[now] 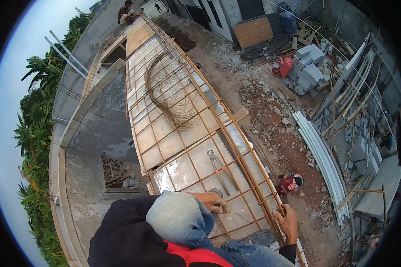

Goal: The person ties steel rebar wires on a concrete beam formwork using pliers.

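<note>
Rusty steel bars form a grid (182, 147) over pale boards on a raised, narrow platform. My left hand (213, 202), just beyond my bent knee, has its fingers closed on a thin wire (240, 216) that runs right across the grid. At the platform's right edge, the curled fingers of my right hand (288, 222) are around a long bar; whether they also hold wire is too small to tell. Pincers (218, 171) with orange-marked handles lie on the grid ahead of my left hand. Farther up lies a loose bundle of thin wire (165, 102).
A person (125, 14) crouches at the platform's far end. Another person in red (290, 183) is on the ground below, right of the edge. White pipes (321, 155), grey blocks (308, 66) and a red wheelbarrow (284, 66) are down there. A walled opening (104, 120) drops away left.
</note>
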Demonstrator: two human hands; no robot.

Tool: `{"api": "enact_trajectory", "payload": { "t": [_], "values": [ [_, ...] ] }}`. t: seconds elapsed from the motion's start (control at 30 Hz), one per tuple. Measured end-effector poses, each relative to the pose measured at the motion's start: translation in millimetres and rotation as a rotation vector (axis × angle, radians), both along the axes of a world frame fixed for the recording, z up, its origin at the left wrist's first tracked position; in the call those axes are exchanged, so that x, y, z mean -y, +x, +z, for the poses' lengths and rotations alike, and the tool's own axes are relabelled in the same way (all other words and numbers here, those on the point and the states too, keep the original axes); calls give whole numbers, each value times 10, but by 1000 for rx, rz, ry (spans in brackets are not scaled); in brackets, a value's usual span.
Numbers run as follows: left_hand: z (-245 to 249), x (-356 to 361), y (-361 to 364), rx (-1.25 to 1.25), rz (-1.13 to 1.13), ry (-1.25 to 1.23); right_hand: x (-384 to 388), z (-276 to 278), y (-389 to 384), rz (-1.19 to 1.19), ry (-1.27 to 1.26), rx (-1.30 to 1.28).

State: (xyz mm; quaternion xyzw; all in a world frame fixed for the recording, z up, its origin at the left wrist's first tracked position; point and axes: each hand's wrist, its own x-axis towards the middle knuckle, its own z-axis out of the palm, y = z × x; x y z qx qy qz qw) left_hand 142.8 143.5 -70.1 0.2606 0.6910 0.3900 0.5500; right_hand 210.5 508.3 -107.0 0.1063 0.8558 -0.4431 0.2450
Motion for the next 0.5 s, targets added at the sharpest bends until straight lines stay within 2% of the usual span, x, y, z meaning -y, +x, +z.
{"api": "enact_trajectory", "payload": {
  "t": [0.1,0.23,0.3,0.4,0.5],
  "values": [
    [-25,-32,31,54,11,-13,45,94,-123,15,-49,29],
    [163,-82,-8,195,173,-210,44,-24,-122,54,-1,80],
    [178,-60,4,251,169,-222,50,-44,-128,74,15,-15],
    [248,-63,53,337,164,-209,40,-57,-138,65,0,117],
    [430,-59,48,444,214,-227,30,-37,-155,56,-25,123]
  ]
}}
